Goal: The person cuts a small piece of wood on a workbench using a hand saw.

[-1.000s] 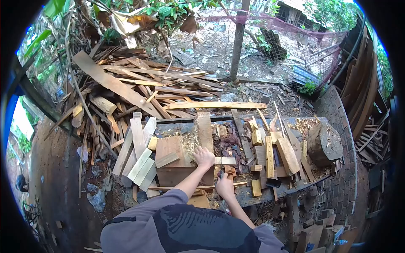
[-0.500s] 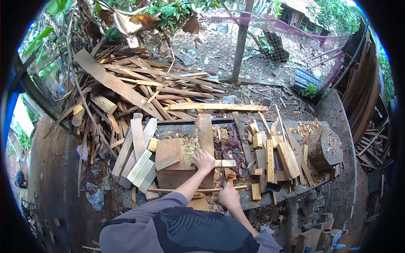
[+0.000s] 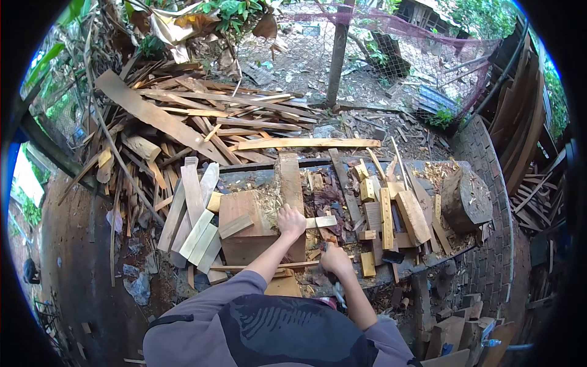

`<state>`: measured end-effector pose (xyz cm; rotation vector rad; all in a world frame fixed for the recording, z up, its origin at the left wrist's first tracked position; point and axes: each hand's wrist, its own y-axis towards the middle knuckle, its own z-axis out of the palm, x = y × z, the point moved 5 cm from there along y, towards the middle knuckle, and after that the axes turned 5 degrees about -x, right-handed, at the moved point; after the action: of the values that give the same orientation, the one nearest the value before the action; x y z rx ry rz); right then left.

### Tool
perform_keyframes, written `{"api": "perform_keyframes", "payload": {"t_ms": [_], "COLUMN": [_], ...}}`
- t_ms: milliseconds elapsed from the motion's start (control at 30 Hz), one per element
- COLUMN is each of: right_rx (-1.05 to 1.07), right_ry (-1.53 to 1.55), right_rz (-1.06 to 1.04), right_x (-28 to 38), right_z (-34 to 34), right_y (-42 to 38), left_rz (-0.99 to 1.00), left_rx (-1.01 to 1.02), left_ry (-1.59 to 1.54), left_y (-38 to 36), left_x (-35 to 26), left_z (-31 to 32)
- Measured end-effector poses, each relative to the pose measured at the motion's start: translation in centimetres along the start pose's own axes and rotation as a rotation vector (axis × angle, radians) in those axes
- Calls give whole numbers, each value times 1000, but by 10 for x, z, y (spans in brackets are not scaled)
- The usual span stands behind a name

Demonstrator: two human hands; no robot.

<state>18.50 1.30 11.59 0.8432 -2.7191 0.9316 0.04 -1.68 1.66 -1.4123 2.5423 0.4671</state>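
Observation:
My left hand is closed on a short pale wood strip, pressing it down beside the big wood block. The strip's free end sticks out to the right of my fingers. Lower and to the right, my right hand is wrapped around a hand tool; a greyish metal-looking part shows below the fist. Its exact kind is hard to make out. A small wood offcut lies on the block. A long thin strip runs along the bench's near side.
Several wood pieces, including a thick block and a yellowish bar, lie on the right of the bench. A stump stands at its right end. Beyond is a heap of scrap boards; a post and wire fence stand behind.
My right hand has drawn back from the pale strip; the thin dark blade seen across it earlier no longer lies there. My left hand keeps its hold. The whole view has shifted slightly.

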Motion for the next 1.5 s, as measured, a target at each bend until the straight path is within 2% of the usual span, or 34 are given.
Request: {"api": "perform_keyframes", "payload": {"t_ms": [200, 267, 567, 600, 733, 867, 967, 1167, 1300, 1333, 1500], "right_rx": [-167, -156, -5, 12, -44, -82, -85, 56, -64, -66, -124], "right_ry": [58, 73, 2, -5, 35, 79, 80, 69, 123, 150, 117], "right_rz": [-15, -2, 0, 17, 45, 25, 17, 87, 72, 56, -8], "right_x": [23, 25, 12, 8, 11, 11, 15, 15, -3, 2, -6], "right_z": [22, 20, -11, -9, 5, 30, 31, -7, 20, 16, 14], "right_y": [53, 51, -46, -49, -20, 45, 62, -39, -24, -26, 18], "left_rz": [-8, -51, -87, -85, 8, -10, -54, -59, -39, 4, -32], "left_rx": [-28, -39, -55, -9, -9, -28, -50, -17, -60, -143, 45], "left_ry": [-6, 2, 41, 20, 3, -7, -6, 11, -13, 8, -8], "left_y": [-2, -1, 0, 1, -2, -4, 2, 1, 0, -1, 13], "left_x": [-2, -1, -2, -3, -5, -5, -3, -3, -1, -3, -6], "left_z": [-8, -5, -2, -5, -7, -7, -5, -6, 8, 2, -7]}}
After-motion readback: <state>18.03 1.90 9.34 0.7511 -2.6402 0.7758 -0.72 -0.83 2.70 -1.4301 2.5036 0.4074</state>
